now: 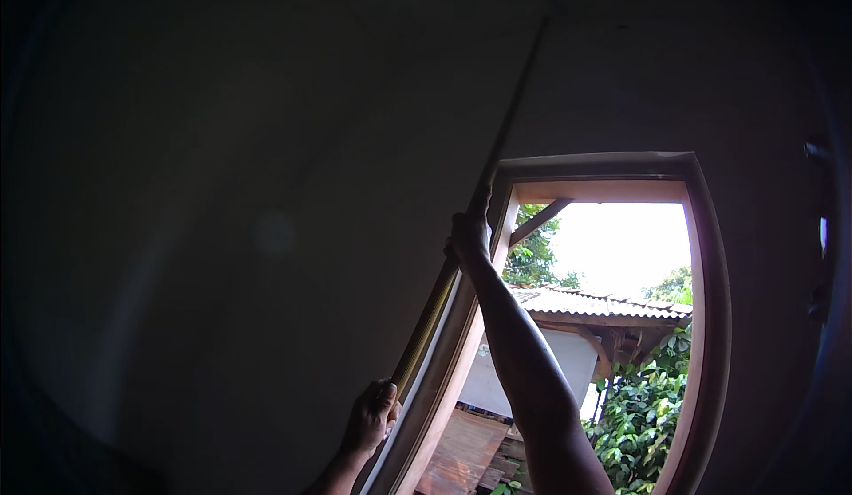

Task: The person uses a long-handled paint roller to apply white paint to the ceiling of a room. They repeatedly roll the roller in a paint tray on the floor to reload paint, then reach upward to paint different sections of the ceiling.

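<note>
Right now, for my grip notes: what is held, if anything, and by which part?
A pole: the left hand grips its lowest part in view, the right hand a stretch farther up.

Two hands [371, 417] [469, 238], one pole [429, 322] (plus one framed opening [713, 318])

The long, slim, yellowish pole [428, 326] slants in front of the brown wooden frame's [713, 318] left side, obstructing it; the bare right forearm [532, 357] crosses the opening, leaving room rightward.

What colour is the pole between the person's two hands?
The pole looks yellowish-brown there; the head view, the only one, shows it best.
</note>
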{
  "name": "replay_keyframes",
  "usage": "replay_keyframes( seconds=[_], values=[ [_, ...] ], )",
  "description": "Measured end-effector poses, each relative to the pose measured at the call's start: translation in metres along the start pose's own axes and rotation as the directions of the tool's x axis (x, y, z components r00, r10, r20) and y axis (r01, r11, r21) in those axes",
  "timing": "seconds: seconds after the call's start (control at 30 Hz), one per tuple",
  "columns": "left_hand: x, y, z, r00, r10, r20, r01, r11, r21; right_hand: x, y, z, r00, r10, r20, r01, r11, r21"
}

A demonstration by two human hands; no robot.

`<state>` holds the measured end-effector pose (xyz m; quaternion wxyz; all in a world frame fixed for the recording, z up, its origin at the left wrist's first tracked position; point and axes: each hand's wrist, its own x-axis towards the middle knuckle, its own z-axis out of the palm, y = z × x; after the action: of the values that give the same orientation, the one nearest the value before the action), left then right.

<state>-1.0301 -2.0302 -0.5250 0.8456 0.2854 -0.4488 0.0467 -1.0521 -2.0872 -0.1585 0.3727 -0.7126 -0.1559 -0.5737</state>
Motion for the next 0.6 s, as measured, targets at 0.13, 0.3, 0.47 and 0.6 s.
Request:
replay_keyframes(
  seconds=[0.13,0.3,0.47,0.6],
  values=[
    [0.009,0.006,-0.018,1.0,-0.01,0.0,0.01,1.0,-0.011,0.0,0.009,0.027,0.996,-0.082,-0.036,0.082,0.997,0.01],
    [0.01,0.007,-0.036,0.995,-0.094,0.017,0.095,0.995,-0.042,-0.006,0.012,0.048,1.0,0.015,0.027,-0.014,1.0,-0.022],
    [0.017,0.007,-0.045,0.992,-0.103,0.077,0.103,0.995,0.001,-0.016,0.007,0.049,0.998,-0.053,-0.045,0.047,0.99,-0.132],
    [0.018,0.009,-0.049,0.991,-0.087,0.104,0.085,0.996,0.024,-0.027,-0.007,0.047,0.994,-0.055,-0.097,0.039,0.986,-0.159]
  ],
)
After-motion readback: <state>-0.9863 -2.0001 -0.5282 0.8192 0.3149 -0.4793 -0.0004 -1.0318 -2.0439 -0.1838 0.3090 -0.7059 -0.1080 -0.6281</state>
